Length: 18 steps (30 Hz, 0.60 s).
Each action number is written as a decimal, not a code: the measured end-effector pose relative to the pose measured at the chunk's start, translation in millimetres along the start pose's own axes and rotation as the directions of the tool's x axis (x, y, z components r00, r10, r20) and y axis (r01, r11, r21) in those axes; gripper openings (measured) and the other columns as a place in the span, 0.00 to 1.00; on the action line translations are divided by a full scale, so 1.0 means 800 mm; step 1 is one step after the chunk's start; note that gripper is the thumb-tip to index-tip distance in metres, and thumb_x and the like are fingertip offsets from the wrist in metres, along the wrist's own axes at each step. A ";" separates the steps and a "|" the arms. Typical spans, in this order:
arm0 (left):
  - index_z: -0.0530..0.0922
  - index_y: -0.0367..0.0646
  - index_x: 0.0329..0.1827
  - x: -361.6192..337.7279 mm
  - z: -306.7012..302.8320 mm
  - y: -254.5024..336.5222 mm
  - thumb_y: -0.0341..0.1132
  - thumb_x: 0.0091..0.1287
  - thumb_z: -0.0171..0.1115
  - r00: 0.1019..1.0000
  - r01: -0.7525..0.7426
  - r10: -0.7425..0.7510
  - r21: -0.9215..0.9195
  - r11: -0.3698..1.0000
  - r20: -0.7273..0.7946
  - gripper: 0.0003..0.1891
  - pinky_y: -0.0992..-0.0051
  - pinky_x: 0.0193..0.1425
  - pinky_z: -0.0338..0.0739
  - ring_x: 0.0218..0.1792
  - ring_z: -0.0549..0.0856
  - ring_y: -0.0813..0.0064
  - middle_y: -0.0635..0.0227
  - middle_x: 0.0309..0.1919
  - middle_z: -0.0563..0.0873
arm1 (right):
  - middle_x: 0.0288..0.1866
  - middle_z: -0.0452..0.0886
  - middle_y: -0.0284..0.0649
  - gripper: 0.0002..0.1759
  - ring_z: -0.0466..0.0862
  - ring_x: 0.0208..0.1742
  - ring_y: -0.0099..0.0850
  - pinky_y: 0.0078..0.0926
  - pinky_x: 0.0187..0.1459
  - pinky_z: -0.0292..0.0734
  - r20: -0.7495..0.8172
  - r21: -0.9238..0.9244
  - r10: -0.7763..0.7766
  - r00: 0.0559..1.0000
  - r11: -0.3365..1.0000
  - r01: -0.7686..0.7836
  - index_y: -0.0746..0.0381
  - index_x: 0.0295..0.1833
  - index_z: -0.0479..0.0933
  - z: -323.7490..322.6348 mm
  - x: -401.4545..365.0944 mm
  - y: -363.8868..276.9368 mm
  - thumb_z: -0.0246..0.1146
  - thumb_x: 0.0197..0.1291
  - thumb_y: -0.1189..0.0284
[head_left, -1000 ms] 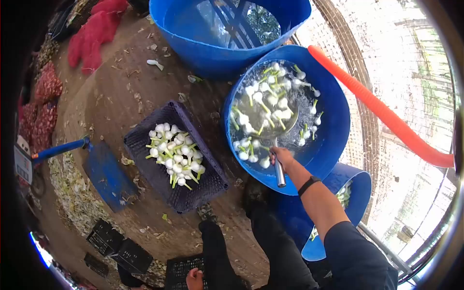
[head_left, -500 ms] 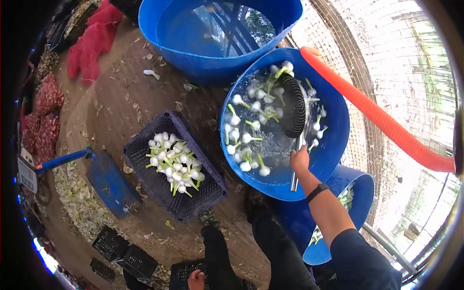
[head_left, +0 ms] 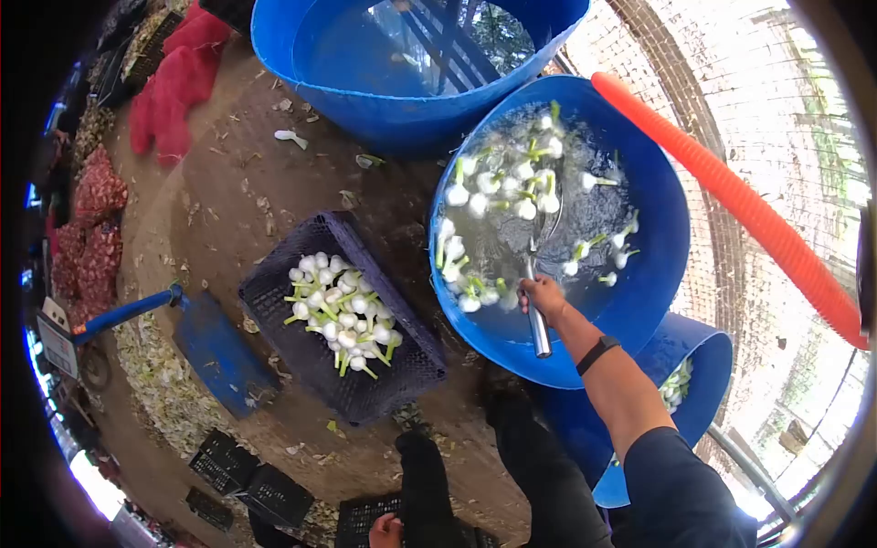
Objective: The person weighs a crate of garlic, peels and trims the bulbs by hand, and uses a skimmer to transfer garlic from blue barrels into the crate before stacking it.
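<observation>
In the head view, the right hand (head_left: 544, 294) clasped the skimmer (head_left: 539, 332) by its handle, probably to hold the fingers clear of the water while its bowl sat among the bulbs (head_left: 525, 209) in the tub (head_left: 665, 228). More bulbs lay in the crate (head_left: 373, 402), set nearby perhaps for reach. The left hand (head_left: 385, 532) hung low; I cannot tell its grip.
</observation>
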<state>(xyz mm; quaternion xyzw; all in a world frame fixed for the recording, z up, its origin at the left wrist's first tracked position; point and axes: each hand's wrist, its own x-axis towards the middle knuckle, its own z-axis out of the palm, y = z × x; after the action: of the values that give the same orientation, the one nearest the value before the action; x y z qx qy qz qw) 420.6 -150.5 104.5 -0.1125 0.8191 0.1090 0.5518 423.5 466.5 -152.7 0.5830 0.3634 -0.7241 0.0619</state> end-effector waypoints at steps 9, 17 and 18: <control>0.79 0.47 0.64 -0.001 0.000 0.010 0.52 0.74 0.55 0.999 -0.043 0.042 0.050 0.998 0.018 0.24 0.61 0.59 0.77 0.54 0.85 0.57 0.54 0.51 0.86 | 0.23 0.73 0.37 0.06 0.74 0.18 0.25 0.24 0.17 0.73 0.112 0.181 -0.015 0.994 0.983 -0.006 0.63 0.39 0.69 -0.034 -0.060 -0.029 0.59 0.67 0.74; 0.80 0.45 0.61 -0.006 -0.011 0.019 0.56 0.71 0.59 0.973 -0.220 0.224 0.056 0.974 -0.060 0.26 0.61 0.59 0.77 0.53 0.85 0.55 0.54 0.51 0.86 | 0.26 0.74 0.35 0.07 0.74 0.20 0.22 0.23 0.19 0.73 0.195 0.272 -0.085 0.977 0.962 0.029 0.62 0.41 0.69 -0.030 -0.120 -0.045 0.60 0.68 0.72; 0.80 0.45 0.61 -0.007 -0.015 0.018 0.56 0.71 0.59 0.971 -0.226 0.230 0.059 0.972 -0.067 0.26 0.61 0.59 0.77 0.53 0.85 0.55 0.54 0.51 0.86 | 0.26 0.74 0.35 0.07 0.74 0.21 0.22 0.22 0.19 0.73 0.233 0.264 -0.111 0.966 0.963 0.047 0.62 0.42 0.69 -0.029 -0.128 -0.044 0.60 0.68 0.72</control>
<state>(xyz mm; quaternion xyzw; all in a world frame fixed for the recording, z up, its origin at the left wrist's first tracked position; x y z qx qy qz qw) 408.0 -140.1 115.0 -0.0077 0.8489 0.1465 0.5077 456.0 472.0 -46.5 0.4769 0.2794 -0.8333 0.0014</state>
